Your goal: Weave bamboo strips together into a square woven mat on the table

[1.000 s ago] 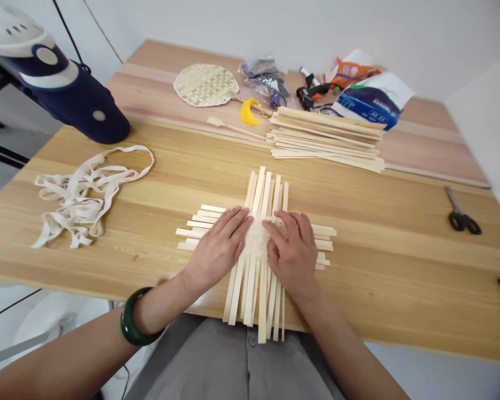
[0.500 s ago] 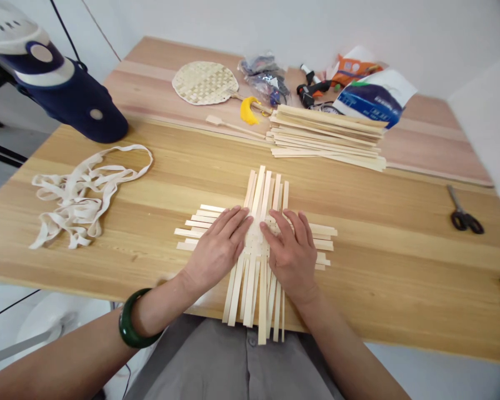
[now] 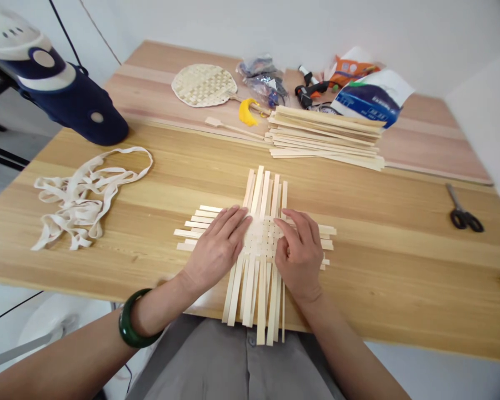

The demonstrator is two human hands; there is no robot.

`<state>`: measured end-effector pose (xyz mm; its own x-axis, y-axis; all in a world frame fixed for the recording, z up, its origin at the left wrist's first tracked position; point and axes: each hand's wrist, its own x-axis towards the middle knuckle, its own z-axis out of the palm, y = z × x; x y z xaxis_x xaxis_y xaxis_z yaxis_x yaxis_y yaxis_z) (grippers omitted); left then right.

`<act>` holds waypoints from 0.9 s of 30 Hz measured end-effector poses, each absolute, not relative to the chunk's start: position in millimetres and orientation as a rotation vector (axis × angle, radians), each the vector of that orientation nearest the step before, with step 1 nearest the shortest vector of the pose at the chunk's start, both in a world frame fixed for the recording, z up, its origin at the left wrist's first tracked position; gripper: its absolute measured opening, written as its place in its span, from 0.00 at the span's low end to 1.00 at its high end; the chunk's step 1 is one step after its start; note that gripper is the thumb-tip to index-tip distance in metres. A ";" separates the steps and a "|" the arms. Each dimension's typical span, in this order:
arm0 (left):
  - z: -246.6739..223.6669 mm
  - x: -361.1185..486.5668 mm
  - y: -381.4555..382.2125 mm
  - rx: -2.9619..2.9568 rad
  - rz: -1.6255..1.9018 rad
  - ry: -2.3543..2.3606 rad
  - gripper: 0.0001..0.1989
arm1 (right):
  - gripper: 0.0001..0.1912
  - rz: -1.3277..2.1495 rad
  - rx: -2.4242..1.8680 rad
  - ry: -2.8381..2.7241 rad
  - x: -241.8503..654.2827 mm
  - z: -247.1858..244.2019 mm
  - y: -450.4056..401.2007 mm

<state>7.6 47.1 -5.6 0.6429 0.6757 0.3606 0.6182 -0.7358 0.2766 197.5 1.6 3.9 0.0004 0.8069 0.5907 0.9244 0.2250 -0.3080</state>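
One broad pine worktop (image 3: 358,289) lies under a flat cross of bamboo strips (image 3: 254,294), straight ahead of me, the longer strips running toward my body and the shorter ones crossing side to side. Its woven centre (image 3: 262,239) sits between my hands, my left hand (image 3: 216,250) on one side and my right hand (image 3: 300,255) on the other, equally near. My fingers (image 3: 233,219) lie spread and flat on the strips, gripping nothing.

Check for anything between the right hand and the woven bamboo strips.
Nothing visible stands between them: the right hand rests directly on the woven bamboo strips, its fingertips touching the weave. The left hand also lies on the strips, on the other side.
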 end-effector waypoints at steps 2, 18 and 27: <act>-3.2 7.3 47.8 2.700 0.671 1.071 0.20 | 0.23 -0.187 -1.611 -1.768 201.5 6.3 1.3; 17.5 1.2 47.0 2.777 0.564 1.017 0.29 | 0.28 -0.148 -1.800 -2.103 232.2 -5.3 -30.6; 30.9 -6.9 50.0 2.730 0.600 1.063 0.29 | 0.23 -0.178 -1.811 -1.799 253.2 6.4 -32.7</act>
<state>-6.9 50.0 30.9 0.6684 0.6757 0.3110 0.6153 -0.7372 0.2792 253.2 -32.7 6.4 0.0843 0.8747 0.4773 0.9513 0.0720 -0.2999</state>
